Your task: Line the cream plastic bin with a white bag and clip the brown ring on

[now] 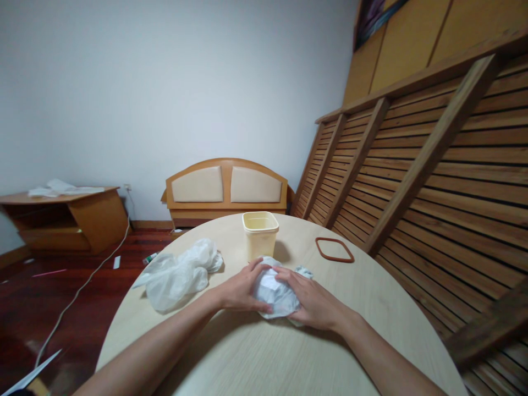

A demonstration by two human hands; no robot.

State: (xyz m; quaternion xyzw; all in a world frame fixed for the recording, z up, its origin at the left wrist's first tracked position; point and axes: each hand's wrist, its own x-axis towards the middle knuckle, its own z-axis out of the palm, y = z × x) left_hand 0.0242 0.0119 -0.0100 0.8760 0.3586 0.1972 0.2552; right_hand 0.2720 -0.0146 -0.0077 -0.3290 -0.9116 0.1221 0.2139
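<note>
Both hands are wrapped round a crumpled white plastic bag (274, 291) just above or on the round table. My left hand (243, 286) grips its left side, thumb low and fingers over the top. My right hand (307, 297) closes on its right side, fingertips on the upper face. A bluish-white scrap (304, 271) shows behind my right hand; I cannot tell whether it is part of the bag. Just beyond the hands stands a pale yellow square bin (261, 242), upright and open at the top.
On the round wooden table (404, 330), a loose translucent plastic bag (181, 275) lies to the left. A brown rounded-square ring (335, 258) lies flat to the right. Slatted wooden panels (412, 181) lean along the right, and a headboard (226, 181) stands behind.
</note>
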